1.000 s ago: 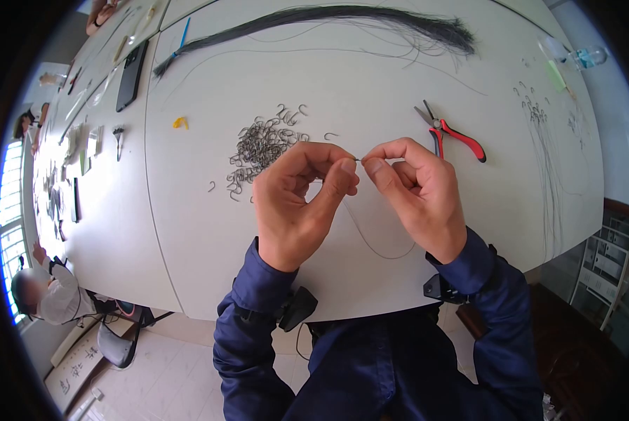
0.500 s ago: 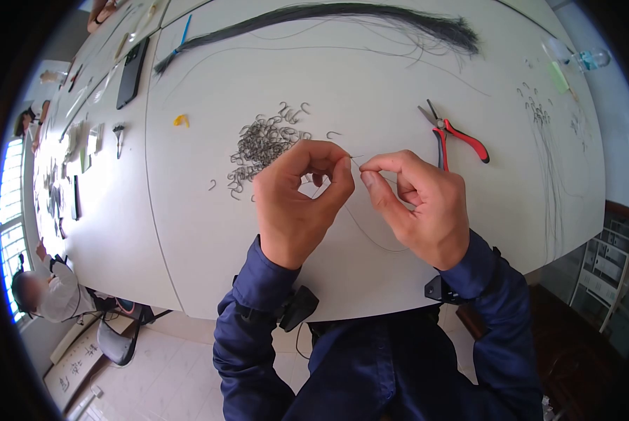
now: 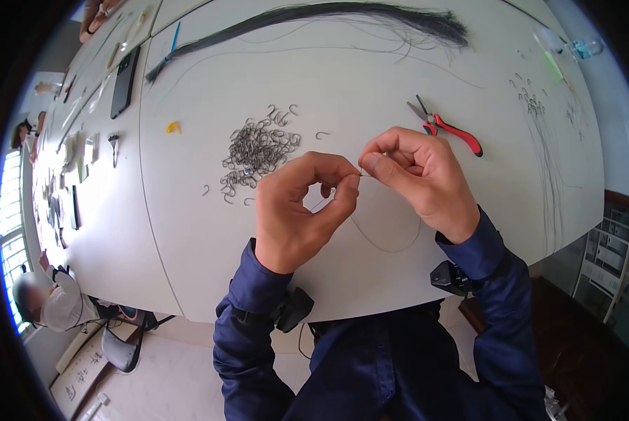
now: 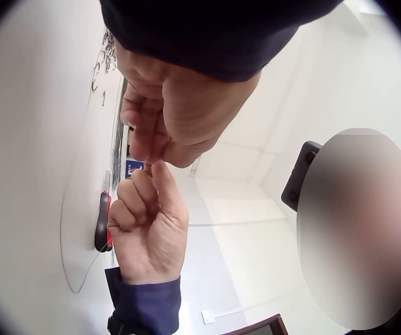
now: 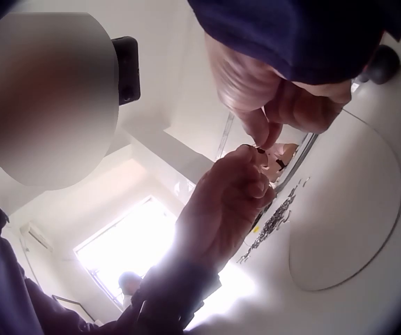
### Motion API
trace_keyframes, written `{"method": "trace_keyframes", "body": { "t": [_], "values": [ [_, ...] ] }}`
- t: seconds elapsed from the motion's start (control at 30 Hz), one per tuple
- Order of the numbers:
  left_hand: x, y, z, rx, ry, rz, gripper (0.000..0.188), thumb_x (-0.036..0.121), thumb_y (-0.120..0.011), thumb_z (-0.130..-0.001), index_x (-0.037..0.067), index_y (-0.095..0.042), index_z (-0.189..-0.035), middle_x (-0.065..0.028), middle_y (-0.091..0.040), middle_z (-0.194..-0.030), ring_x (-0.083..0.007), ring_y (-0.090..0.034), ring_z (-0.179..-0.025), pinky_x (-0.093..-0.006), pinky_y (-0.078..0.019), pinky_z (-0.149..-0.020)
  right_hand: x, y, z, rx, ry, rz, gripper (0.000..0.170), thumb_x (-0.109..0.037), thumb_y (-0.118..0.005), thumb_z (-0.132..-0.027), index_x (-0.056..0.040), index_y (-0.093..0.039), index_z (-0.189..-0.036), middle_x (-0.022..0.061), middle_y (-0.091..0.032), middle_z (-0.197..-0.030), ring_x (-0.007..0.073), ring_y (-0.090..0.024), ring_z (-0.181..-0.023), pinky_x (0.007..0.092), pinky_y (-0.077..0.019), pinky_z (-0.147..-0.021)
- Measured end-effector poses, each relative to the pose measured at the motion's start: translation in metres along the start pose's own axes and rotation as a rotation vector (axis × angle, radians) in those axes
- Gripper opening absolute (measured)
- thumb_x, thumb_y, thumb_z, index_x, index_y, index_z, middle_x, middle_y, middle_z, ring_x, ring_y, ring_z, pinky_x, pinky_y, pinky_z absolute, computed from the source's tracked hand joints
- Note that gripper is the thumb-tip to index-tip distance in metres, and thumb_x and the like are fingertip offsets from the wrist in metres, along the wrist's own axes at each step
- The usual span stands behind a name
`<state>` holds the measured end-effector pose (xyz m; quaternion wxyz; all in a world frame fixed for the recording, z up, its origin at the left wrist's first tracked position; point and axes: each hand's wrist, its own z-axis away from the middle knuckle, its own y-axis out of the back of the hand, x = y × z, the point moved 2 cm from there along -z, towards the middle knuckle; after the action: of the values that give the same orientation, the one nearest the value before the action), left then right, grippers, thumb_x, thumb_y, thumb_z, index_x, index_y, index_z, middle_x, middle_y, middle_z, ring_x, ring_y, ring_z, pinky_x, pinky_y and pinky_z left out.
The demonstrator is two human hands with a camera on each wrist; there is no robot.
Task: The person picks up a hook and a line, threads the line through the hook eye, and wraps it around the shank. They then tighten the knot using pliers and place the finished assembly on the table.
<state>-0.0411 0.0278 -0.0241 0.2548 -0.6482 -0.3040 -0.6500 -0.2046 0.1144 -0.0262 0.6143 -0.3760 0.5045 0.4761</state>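
Over the table, my left hand [image 3: 297, 214] pinches a small dark fish hook between thumb and forefinger, with most of it hidden by the fingertips. My right hand [image 3: 430, 179] pinches a thin fishing line [image 3: 391, 250] right at the left fingertips, its other fingers curled in. The line hangs in a loose loop below both hands and shows against the white table in the right wrist view. A heap of fish hooks [image 3: 258, 151] lies just beyond the left hand. Red-handled pliers [image 3: 462, 137] rest beyond the right hand.
A long bundle of dark line [image 3: 314, 15] spans the back of the white table [image 3: 209, 281]. Hooks tied to lines [image 3: 546, 168] lie at the right. At the left are a yellow scrap [image 3: 173, 128], a black phone [image 3: 124, 83] and a small brush [image 3: 114, 149].
The fingertips of both hands met, drew slightly apart, and are together again. My right hand has risen and turned a little, closing on the line beside the left fingertips.
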Motion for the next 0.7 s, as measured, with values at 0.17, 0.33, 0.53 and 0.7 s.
{"method": "trace_keyframes", "body": {
  "t": [0.17, 0.33, 0.53, 0.7],
  "values": [
    [0.004, 0.002, 0.002, -0.034, 0.039, 0.141, 0.007, -0.001, -0.068, -0.093, -0.005, -0.066, -0.097, -0.0069, -0.070, -0.084, -0.0105, -0.064, -0.077, -0.0253, -0.0510, -0.073, -0.008, -0.007, 0.003, -0.005, -0.136, -0.107, 0.017, -0.017, -0.066, -0.097, -0.0004, -0.069, -0.097, -0.0119, -0.040, -0.058, -0.0014, -0.030, -0.054, 0.0228, -0.0228, -0.050],
    [0.004, 0.002, 0.002, 0.052, 0.040, 0.195, 0.006, -0.001, -0.068, -0.094, -0.006, -0.065, -0.096, -0.0097, -0.070, -0.085, -0.0126, -0.066, -0.078, -0.0269, -0.0535, -0.075, 0.001, -0.012, 0.005, 0.052, -0.022, -0.108, 0.013, -0.014, -0.066, -0.096, -0.0011, -0.069, -0.097, -0.0109, -0.039, -0.057, -0.0011, -0.030, -0.054, 0.0223, -0.0226, -0.050],
    [0.001, 0.002, 0.001, 0.169, -0.060, 0.065, 0.005, -0.001, -0.068, -0.094, -0.005, -0.066, -0.095, -0.0097, -0.071, -0.086, -0.0125, -0.067, -0.077, -0.0270, -0.0539, -0.072, -0.017, -0.027, 0.018, 0.253, 0.475, 0.547, 0.013, -0.001, -0.072, -0.086, -0.0053, -0.065, -0.096, 0.0018, -0.053, -0.063, 0.0133, -0.052, -0.051, 0.0289, -0.0398, -0.047],
    [-0.003, 0.004, -0.002, 0.187, -0.183, -0.181, 0.004, -0.002, -0.071, -0.090, -0.002, -0.069, -0.093, -0.0073, -0.072, -0.082, -0.0118, -0.065, -0.072, -0.0258, -0.0523, -0.069, -0.025, -0.031, 0.025, 0.233, 0.635, 0.838, 0.021, -0.001, -0.074, -0.082, -0.0055, -0.063, -0.099, 0.0045, -0.059, -0.074, 0.0206, -0.063, -0.066, 0.0337, -0.0497, -0.053]
  ]
}}
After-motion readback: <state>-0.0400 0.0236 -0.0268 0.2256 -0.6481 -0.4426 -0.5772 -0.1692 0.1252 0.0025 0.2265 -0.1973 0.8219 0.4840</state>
